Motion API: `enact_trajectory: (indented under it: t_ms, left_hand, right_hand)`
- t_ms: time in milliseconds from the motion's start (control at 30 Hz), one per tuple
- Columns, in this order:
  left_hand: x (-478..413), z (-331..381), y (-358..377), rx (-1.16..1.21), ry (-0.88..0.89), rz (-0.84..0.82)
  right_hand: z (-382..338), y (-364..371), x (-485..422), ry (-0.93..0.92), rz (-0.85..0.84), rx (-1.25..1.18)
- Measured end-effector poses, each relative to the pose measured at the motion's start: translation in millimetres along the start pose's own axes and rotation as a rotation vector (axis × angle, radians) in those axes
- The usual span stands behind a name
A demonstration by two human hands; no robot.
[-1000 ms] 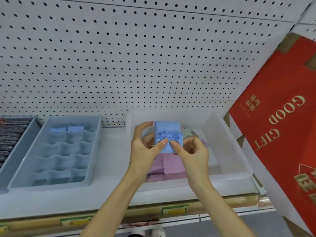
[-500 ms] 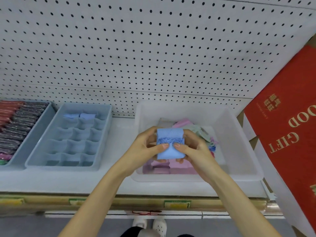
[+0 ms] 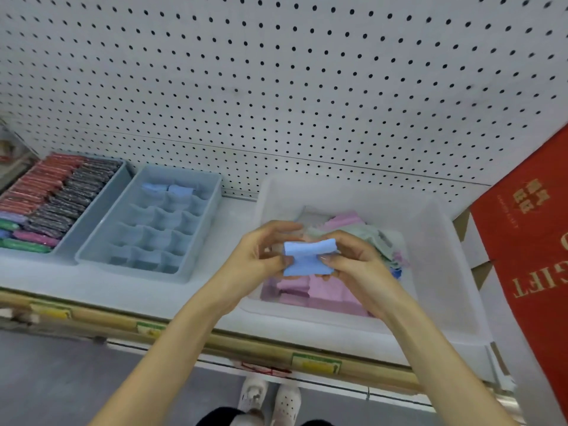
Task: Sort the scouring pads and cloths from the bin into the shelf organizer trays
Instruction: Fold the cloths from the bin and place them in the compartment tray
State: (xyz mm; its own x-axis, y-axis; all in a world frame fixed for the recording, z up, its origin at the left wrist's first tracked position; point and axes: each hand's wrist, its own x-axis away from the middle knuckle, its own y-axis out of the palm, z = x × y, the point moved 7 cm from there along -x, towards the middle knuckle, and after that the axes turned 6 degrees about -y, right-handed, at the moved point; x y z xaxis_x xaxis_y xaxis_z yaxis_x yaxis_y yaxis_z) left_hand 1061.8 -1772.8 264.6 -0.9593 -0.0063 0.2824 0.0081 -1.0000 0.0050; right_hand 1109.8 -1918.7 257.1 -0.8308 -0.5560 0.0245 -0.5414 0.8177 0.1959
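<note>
Now the blue cloth (image 3: pixel 307 260), its rough patch folded away since a second ago, was pinched as a small packet by the curled fingers of the left hand (image 3: pixel 261 256) and the right hand (image 3: pixel 356 262) above the front of the bin (image 3: pixel 436 241), seemingly ready for the divided tray (image 3: pixel 205 230) to its left.

On our white shelf (image 3: pixel 92 290) we've got the clear plastic bin (image 3: pixel 445 256) right of the grey-blue divided plastic tray (image 3: pixel 129 269), and just left of that is a second grey-blue plastic tray (image 3: pixel 98 207) packed with flat scouring pads (image 3: pixel 61 192). The white pegboard panel (image 3: pixel 276 87) runs behind all three and the red cardboard box (image 3: pixel 528 241) is at far right. Our left hand (image 3: pixel 261 256) and right hand (image 3: pixel 353 265) pinch the folded blue cloth (image 3: pixel 307 259) between them over the bin.
</note>
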Motion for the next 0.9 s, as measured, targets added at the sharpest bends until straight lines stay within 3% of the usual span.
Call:
enact_trajectory:
  t_ms: [100,300,400,567,733,900]
  left_hand:
    - [7.3,-5.8,-3.3,0.062,-0.062,0.028]
    - [19.0,-14.2,-29.5,0.208,-0.021,0.28]
    - [20.3,-12.3,-43.9,0.271,0.021,0.287]
    - [18.9,-9.3,-79.2,0.131,0.108,0.227]
    - [22.4,-16.4,-141.1,0.094,0.078,0.274]
    - [27.8,-31.3,-223.9,0.24,-0.005,0.336]
  right_hand:
    - [3.1,10.4,-7.7,-0.015,-0.028,0.059]
    - [13.2,34.8,-16.0,0.0,0.077,0.054]
    - [14.3,45.3,-23.9,-0.033,0.133,0.099]
    - [14.7,76.3,-41.0,-0.036,0.165,0.152]
    - [27.5,128.3,-63.8,0.005,0.203,0.12]
    - [52.7,197.8,-94.7,0.098,0.234,-0.006]
